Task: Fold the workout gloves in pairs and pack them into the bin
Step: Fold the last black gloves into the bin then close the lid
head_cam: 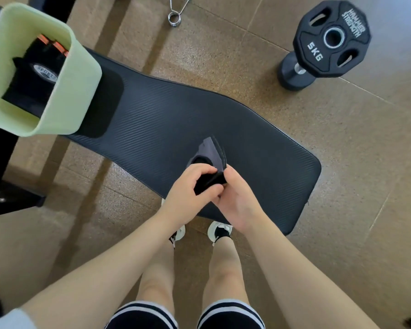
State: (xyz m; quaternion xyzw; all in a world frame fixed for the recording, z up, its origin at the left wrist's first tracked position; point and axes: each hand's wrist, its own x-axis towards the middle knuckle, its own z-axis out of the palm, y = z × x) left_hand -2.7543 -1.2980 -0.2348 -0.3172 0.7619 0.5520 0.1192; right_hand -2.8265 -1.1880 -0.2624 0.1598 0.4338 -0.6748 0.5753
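Observation:
A pair of dark workout gloves (210, 160) is held above the near end of a black exercise mat (176, 115). My left hand (190, 188) grips the lower part from the left. My right hand (235, 200) pinches the gloves from the right. The upper part, dark grey with an oval opening, sticks up beyond my fingers. A pale green bin (81, 74) stands on the far left end of the mat. Inside it lie black gloves (33, 77) with orange trim and a round label.
A black 5 kg weight plate (332, 39) leans on a dumbbell (292, 72) at the far right on the brown floor. A metal spring collar (175, 17) lies at the top centre. Black equipment frame (0, 186) stands at the left. My feet (220, 230) are below the mat's near edge.

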